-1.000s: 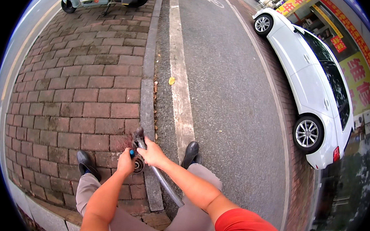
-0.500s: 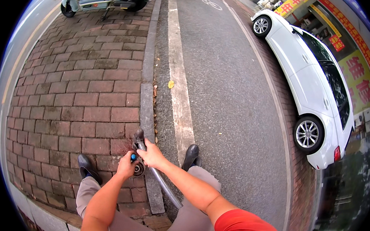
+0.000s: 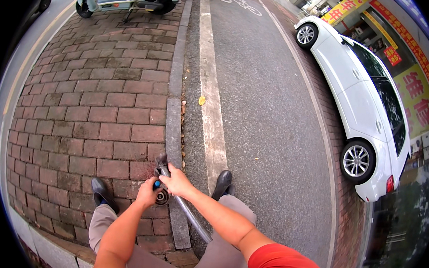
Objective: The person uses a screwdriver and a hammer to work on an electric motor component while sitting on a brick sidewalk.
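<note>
Right hand [image 3: 178,182] gripping tube [image 3: 191,214], curb edge [image 3: 174,131] below, wide lane [image 3: 269,117]

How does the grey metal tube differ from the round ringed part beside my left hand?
The metal tube is long and slim; the round part is compact and circular. The metal tube looks smooth and light grey; the round part looks darker, with rings. Your right hand grips the metal tube; the round part shows beside your left hand, contact unclear. Both look metallic.
</note>
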Demonstrator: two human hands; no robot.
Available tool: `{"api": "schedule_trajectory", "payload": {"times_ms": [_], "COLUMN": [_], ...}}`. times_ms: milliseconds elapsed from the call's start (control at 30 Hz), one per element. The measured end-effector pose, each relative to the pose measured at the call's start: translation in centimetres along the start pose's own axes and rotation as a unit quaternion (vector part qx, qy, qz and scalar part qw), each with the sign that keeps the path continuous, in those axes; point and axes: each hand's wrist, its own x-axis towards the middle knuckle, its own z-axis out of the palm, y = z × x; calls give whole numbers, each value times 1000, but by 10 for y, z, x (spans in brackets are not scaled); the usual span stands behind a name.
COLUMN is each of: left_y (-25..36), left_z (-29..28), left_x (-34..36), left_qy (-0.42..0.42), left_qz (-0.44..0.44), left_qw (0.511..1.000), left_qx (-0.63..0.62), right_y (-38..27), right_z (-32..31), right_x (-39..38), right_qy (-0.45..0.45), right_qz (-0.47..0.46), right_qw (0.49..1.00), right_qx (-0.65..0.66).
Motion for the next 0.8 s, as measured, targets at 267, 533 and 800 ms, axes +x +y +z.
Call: {"api": "schedule_trajectory", "payload": {"times_ms": [267, 533, 800], "left_y": [-2, 13, -16], "left_z": [1, -5, -4], "left_x": [2, 3, 18], "left_qy": [26, 18, 62], "left_qz": [12, -49, -73], "left_qw": [999, 998, 995], "left_qx": [-39, -39, 1], "right_y": [11, 11, -3], "right_z": [0, -6, -19], "right_x": [6, 4, 1], "right_qy": [1, 2, 4], "right_qz": [3, 2, -9], "right_qw": [1000, 1000, 1000], "right_qx": [21, -4, 14]}}
